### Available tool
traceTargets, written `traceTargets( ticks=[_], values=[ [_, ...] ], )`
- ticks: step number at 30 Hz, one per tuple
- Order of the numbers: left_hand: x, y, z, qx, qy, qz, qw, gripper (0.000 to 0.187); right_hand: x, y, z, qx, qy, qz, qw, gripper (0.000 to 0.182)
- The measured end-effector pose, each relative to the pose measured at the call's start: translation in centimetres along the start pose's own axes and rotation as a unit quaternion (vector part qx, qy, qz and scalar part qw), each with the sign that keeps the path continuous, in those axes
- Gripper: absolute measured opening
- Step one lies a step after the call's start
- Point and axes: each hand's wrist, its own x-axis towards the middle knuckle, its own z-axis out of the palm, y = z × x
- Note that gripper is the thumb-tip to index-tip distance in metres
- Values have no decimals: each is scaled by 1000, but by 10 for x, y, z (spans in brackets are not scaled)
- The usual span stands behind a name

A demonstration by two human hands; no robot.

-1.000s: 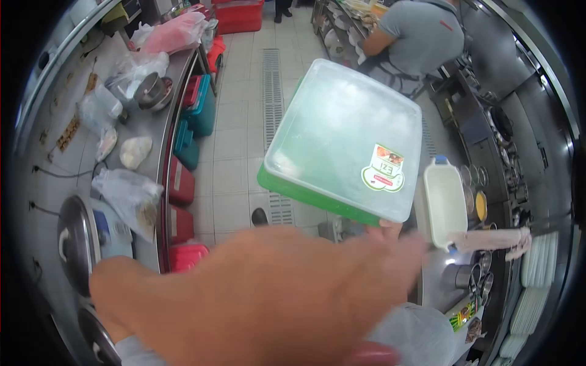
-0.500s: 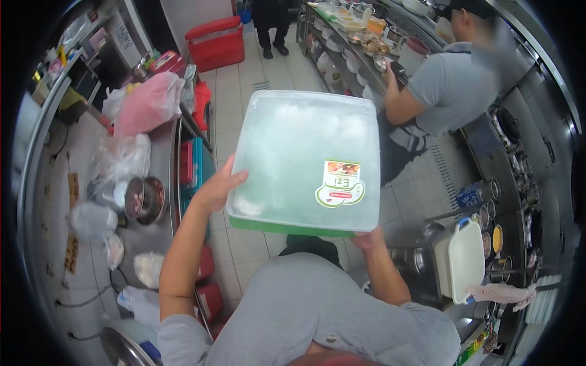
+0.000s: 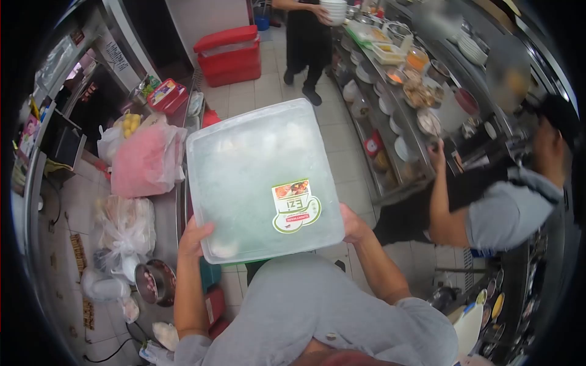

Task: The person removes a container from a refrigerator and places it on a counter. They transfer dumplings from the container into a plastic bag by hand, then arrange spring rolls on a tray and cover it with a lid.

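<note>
A large square container with a frosted lid (image 3: 256,165) and a green base is held out in front of my chest. A printed label (image 3: 295,207) sits near the lid's lower right corner. My left hand (image 3: 194,236) grips the lower left side, its thumb over the lid's edge. At the lower right side, my right hand (image 3: 353,224) is closed on the container, its fingers partly hidden behind it. What is inside cannot be made out through the cloudy lid.
At left, a metal table holds a pink bag (image 3: 145,160), clear bags and a metal pot (image 3: 155,282). A red cooler (image 3: 229,56) stands ahead. One co-worker (image 3: 513,207) is at the right counter (image 3: 390,110); another person (image 3: 307,43) holds white bowls (image 3: 333,11).
The view has turned and moved forward; the container now appears further left and tilted. The co-worker at right appears lower and further right. The person ahead now shows with bowls.
</note>
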Motion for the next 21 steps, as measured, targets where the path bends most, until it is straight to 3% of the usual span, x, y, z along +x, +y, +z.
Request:
traceTargets(
  ticks=[9, 12, 21],
  values=[
    [186, 82, -141, -26, 61, -5, 998, 76, 252, -65, -22, -26, -20, 33, 999, 104],
    [251, 124, -146, -31, 59, 52, 996, 76, 323, -90, -26, -22, -20, 20, 999, 106],
    [469, 203, -193, -47, 58, 24, 997, 71, 499, -169, -83, -48, 52, -41, 997, 113]
  ],
)
